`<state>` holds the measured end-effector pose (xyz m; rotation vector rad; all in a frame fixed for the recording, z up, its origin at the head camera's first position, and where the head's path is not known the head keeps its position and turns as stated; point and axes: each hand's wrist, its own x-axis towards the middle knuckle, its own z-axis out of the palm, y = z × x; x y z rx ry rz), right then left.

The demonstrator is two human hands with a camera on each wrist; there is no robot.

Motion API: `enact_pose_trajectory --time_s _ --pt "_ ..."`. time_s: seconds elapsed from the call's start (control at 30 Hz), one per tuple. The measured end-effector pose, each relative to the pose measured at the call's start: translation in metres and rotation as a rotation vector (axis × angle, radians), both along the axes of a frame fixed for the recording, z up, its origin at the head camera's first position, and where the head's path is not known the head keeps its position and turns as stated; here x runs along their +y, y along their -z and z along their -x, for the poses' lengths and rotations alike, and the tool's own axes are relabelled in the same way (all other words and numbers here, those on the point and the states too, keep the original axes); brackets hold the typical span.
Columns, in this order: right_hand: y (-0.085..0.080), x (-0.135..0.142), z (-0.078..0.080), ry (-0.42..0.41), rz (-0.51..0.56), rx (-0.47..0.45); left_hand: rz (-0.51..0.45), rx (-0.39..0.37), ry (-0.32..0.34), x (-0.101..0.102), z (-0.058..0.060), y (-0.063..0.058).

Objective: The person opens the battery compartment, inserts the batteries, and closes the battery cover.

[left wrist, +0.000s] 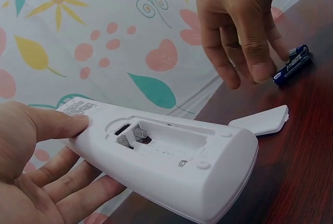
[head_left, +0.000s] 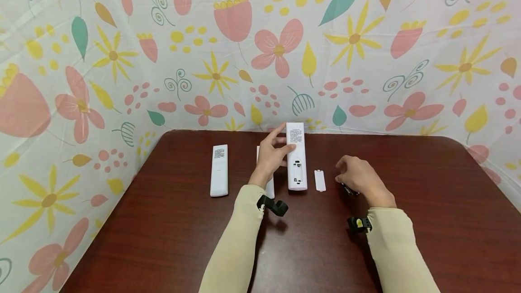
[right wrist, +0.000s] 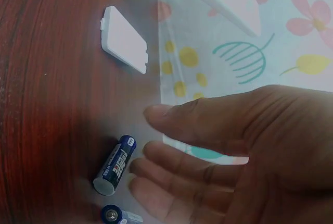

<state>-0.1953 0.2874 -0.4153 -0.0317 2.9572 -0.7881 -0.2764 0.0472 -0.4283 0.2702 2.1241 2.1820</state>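
Note:
My left hand holds a white remote control, thumb on its back and fingers beneath. The remote's battery compartment is uncovered, with metal springs and no batteries inside. My right hand hovers at the right over two blue AA batteries, its thumb and fingers apart and nothing between them. One battery lies just beside the fingertips in the right wrist view; the other battery is partly cut off at the lower edge. Between the remote and the right hand lies the white battery cover.
Another white remote lies face down at the left of the dark wooden table. Behind my left wrist, a further white object is partly hidden. A flower-patterned cloth hangs along the table's back edge.

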Motion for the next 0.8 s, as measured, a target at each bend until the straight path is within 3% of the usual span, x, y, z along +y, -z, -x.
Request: enact_pose_trajectory --time_s 0.47,0.8 --pt "0.0006 0.0009 -0.0037 0.054 0.040 -0.115 -0.006 -0.003 -0.011 0.0002 -0.0003 -0.0007" --pt "0.0037 -0.0002 -0.0003 0.047 0.017 -0.130 -0.001 -0.004 -0.010 0.0002 -0.0008 -0.0007"
